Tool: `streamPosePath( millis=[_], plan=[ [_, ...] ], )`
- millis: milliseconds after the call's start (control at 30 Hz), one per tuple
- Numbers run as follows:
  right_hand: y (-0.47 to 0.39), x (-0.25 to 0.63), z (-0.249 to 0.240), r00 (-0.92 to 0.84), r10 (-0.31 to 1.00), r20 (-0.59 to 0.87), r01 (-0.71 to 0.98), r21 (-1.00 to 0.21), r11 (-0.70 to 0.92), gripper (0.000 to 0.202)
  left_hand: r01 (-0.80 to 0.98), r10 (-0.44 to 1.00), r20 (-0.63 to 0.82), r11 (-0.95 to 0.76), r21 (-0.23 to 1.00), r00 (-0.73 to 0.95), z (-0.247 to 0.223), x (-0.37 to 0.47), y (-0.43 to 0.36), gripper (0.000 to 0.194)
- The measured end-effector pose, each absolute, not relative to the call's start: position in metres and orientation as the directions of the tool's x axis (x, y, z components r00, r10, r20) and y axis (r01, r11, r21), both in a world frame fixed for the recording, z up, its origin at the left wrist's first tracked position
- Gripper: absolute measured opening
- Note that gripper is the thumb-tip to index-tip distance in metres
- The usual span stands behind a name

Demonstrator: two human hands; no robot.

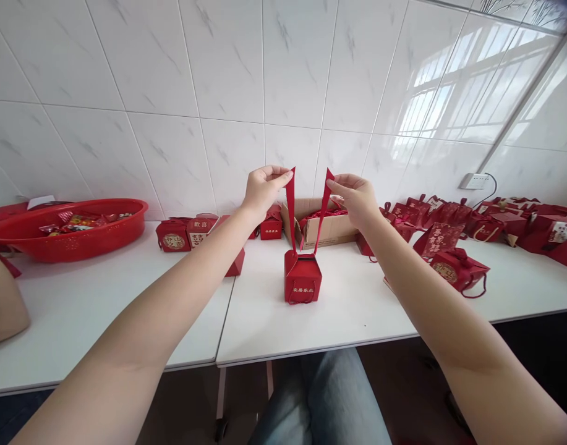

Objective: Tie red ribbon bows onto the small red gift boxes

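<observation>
A small red gift box [302,279] with gold lettering stands upright on the white table, a thin cord hanging on its front. Red ribbon [291,207] rises from its top in two separate strands. My left hand [268,188] pinches the end of one strand between thumb and fingers. The other strand's end is pinched by my right hand [353,194]. Both hands are raised above the box, a little apart, and the strands stretch up nearly straight.
Behind the box sits an open cardboard carton [341,230] with red material inside. A red plastic basin [74,238] of wrapped sweets is at left. Many red boxes [459,269] crowd the right side, several more [174,235] left of centre. Part of another person's arm [2,303] shows at far left.
</observation>
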State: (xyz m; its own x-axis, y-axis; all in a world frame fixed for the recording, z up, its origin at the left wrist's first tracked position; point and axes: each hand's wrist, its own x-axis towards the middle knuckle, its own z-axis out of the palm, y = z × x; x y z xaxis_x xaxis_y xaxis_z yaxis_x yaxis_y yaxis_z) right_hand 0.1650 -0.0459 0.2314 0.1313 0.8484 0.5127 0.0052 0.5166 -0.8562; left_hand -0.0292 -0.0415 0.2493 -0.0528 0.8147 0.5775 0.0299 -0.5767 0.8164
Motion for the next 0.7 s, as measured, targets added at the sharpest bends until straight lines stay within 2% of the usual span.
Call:
streamPosePath(
  millis=[233, 533, 700],
  plan=[
    [-0.046, 0.160, 0.232, 0.059, 0.869, 0.492, -0.089, -0.864, 0.495, 0.014, 0.077, 0.808, 0.590, -0.587, 0.806, -0.014, 0.255, -0.020, -0.042, 0.008],
    [-0.049, 0.151, 0.243, -0.019, 0.883, 0.468, 0.025, -0.883, 0.469, 0.004, 0.124, 0.771, 0.624, -0.636, 0.761, 0.127, 0.258, -0.007, -0.037, 0.009],
    [-0.047, 0.152, 0.243, -0.153, 0.868, 0.472, -0.012, -0.879, 0.476, 0.006, 0.204, 0.731, 0.648, -0.682, 0.702, 0.214, 0.258, -0.001, -0.033, 0.009]
  ],
)
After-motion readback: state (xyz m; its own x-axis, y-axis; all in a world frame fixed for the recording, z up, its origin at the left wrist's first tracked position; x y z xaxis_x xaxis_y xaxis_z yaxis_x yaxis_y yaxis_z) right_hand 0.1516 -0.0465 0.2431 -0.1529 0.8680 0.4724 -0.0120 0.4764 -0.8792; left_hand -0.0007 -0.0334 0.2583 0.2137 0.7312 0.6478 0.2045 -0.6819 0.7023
